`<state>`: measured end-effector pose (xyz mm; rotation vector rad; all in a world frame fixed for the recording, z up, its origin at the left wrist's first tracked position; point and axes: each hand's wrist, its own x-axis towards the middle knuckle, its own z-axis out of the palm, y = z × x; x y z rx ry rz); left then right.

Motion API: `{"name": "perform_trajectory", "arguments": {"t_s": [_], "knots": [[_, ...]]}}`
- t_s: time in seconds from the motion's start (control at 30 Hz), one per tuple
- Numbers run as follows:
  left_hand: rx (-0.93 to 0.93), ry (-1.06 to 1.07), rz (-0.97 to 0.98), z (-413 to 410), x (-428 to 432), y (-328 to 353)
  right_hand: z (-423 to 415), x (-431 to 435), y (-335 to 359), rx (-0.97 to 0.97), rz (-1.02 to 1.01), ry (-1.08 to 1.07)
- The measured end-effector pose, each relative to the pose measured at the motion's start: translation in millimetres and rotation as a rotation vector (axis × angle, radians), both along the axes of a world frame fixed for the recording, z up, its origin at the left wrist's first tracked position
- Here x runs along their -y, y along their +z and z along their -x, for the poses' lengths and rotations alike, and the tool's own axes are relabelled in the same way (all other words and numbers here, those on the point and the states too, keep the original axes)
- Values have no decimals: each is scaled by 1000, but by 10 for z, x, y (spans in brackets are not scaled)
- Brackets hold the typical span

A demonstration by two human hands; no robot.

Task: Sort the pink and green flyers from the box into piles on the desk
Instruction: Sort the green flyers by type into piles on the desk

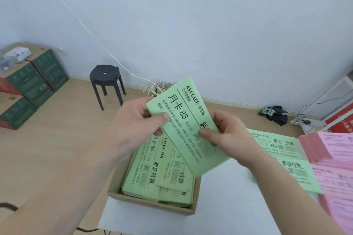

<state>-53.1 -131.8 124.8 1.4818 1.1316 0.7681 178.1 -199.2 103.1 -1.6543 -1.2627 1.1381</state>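
A green flyer (189, 120) is held up above the cardboard box (152, 207). My left hand (133, 122) pinches its upper left corner between thumb and fingers. My right hand (227, 135) pinches its right edge. The open box below holds several more green flyers (152, 173). On the white desk (219, 206) to the right lie two green flyer piles (277, 145), (298, 173). Further right lie the pink flyer piles (332, 147), one of them a tall stack.
The box stands at the desk's left edge. Beyond it on the wooden floor are a black stool (106, 80), stacked green cartons (32, 86) at the left, a coil of white cable (156, 87) and a dark bundle (275, 113) by the wall.
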Motion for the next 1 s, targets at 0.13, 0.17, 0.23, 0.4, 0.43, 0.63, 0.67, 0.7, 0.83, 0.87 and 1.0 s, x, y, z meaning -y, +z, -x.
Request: {"name": "perform_trajectory", "arguments": {"t_s": [0.13,0.17,0.23,0.4,0.43,0.63,0.67,0.7,0.83,0.87,1.0], "knots": [[-190,-215,48,-511,241,-85,-603,375,187,420,18,36],[-221,-284,40,-680,346,-124,-746,482,190,508,33,47],[-254,-374,35,-1026,570,-282,-984,694,118,667,104,88],[-225,-334,109,-1696,1033,-919,-1541,1249,-354,713,222,-89],[-205,-324,132,-1783,1109,-1008,-1668,1384,-479,692,237,-166],[-211,-315,132,-2060,1382,-1343,-2177,2053,-1114,-64,192,-551],[-213,-309,130,-2074,1412,-1370,-2180,2106,-1180,-84,169,-541],[-207,-295,129,-2088,1440,-1391,-2158,2136,-1213,-74,139,-534],[-136,-169,177,-2101,1497,-1495,-2067,2172,-1317,-57,32,-588],[-129,-149,193,-2087,1505,-1538,-2033,2197,-1349,-83,26,-606],[-147,-138,236,-2084,1643,-1688,-1869,2368,-1543,-133,67,-614]]}}
